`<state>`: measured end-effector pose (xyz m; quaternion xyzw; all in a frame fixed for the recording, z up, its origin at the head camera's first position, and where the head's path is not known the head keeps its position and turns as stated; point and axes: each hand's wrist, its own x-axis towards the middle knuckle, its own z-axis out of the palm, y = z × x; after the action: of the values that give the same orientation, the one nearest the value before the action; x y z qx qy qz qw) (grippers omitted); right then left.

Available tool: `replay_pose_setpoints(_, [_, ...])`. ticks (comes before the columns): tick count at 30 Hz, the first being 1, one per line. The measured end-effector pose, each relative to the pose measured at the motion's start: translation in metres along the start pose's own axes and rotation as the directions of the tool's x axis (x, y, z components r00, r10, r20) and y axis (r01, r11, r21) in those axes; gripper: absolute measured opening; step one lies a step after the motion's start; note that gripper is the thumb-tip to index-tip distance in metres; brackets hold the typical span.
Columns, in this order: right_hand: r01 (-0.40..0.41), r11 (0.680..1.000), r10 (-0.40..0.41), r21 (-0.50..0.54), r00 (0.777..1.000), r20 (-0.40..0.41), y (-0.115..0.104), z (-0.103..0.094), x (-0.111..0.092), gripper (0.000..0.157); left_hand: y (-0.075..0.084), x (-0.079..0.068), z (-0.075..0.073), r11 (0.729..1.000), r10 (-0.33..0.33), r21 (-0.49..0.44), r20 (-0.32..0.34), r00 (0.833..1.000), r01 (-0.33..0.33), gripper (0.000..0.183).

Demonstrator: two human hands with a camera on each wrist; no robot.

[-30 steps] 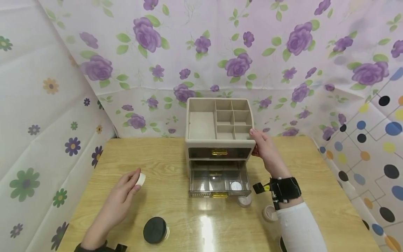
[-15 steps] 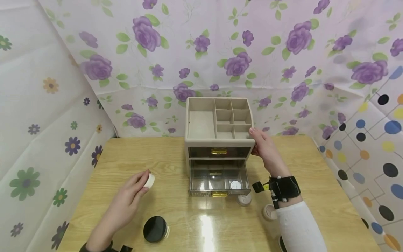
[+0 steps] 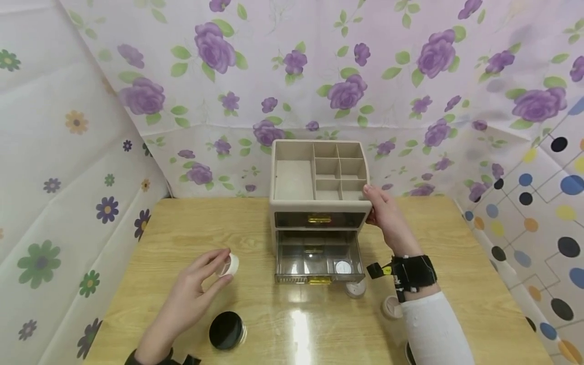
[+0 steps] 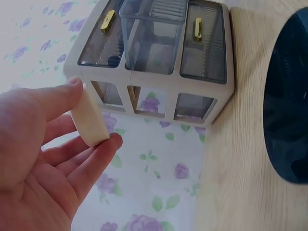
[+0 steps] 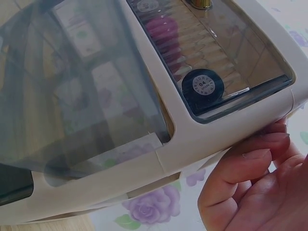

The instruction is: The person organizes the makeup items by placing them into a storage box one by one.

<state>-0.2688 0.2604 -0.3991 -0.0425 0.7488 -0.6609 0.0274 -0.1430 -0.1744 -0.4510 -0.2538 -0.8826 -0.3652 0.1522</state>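
Note:
A small round white jar (image 3: pixel 233 264) is pinched between the thumb and fingertips of my left hand (image 3: pixel 189 291), left of the organizer and above the table. In the left wrist view the white jar (image 4: pixel 89 118) stands on edge in the grip. My right hand (image 3: pixel 388 220) grips the right side of a beige desktop organizer (image 3: pixel 294 180), thumb at its top rim. The right wrist view shows those curled fingers (image 5: pixel 250 168) against its side. The organizer's clear lower drawer (image 3: pixel 292 264) is pulled out, with a white round item (image 3: pixel 343 267) at its right.
A black-lidded jar (image 3: pixel 226 330) stands at the front left of the wooden table (image 3: pixel 196 223). Two small round jars, one near jar (image 3: pixel 356 289) and one further right (image 3: pixel 391 307), lie by the drawer. A dark round item (image 3: pixel 409 354) is partly hidden by the right sleeve.
My left hand has moved right toward the organizer with the white jar, which has turned to show more of its face. My right hand stays on the organizer.

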Motion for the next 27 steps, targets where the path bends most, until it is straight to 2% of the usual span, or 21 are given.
replay_pose_setpoints(7, [-0.001,1.0,0.001,0.002,1.0,-0.004,0.0,0.0,0.0,0.05,0.008,0.009,0.004,1.0,-0.006,-0.009,-0.033,0.999,0.005,0.052])
replay_pose_setpoints(13, [0.003,1.0,-0.003,0.013,1.0,0.001,0.001,-0.001,0.0,0.049,0.015,0.022,0.012,0.998,0.051,-0.036,-0.048,0.998,-0.053,0.053])
replay_pose_setpoints(20, [0.002,1.0,-0.002,-0.011,1.0,0.004,-0.001,0.001,-0.001,0.054,0.027,0.034,0.021,0.995,0.083,-0.061,-0.022,0.996,-0.084,0.053])
replay_pose_setpoints(27, [0.003,1.0,-0.003,0.006,1.0,0.002,-0.001,0.0,0.001,0.047,0.04,0.048,0.03,0.988,0.129,-0.081,0.003,0.992,-0.129,0.053])
